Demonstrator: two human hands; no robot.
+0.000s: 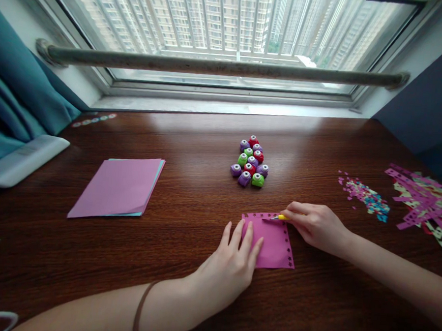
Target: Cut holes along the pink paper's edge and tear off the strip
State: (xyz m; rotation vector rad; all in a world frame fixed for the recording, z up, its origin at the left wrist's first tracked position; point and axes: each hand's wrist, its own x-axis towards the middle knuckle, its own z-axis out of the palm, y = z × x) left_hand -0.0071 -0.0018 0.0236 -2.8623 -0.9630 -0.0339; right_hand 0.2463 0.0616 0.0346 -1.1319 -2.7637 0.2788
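Pink paper square [274,243], punched with small holes along its top and right edges, lies flat on the dark wooden desk [187,203], near its front edge and just before the person. The left hand [232,261] rests on the sheet's left part, fingers spread and released, pressing it down rather than gripping. The right hand [313,226] pinches a small yellow-handled tool [280,217] between thumb and fingertips, its tip touching the sheet's upper edge; what sort of tool it is cannot be told. To work the edge well, the flat hand should probably keep even pressure close to the tool so the thin sheet neither slides nor buckles, and the tool should follow the punched border in short, steady moves. Open room: bare wood lies on all sides of the sheet. A cluster of small coloured punches [250,161] stands beyond it, well apart. A stack of pink paper [118,185] lies to the left, confetti [364,194] and punched strips [425,199] to the right, near the desk's right edge. The window rail [221,67] runs beyond the far edge.
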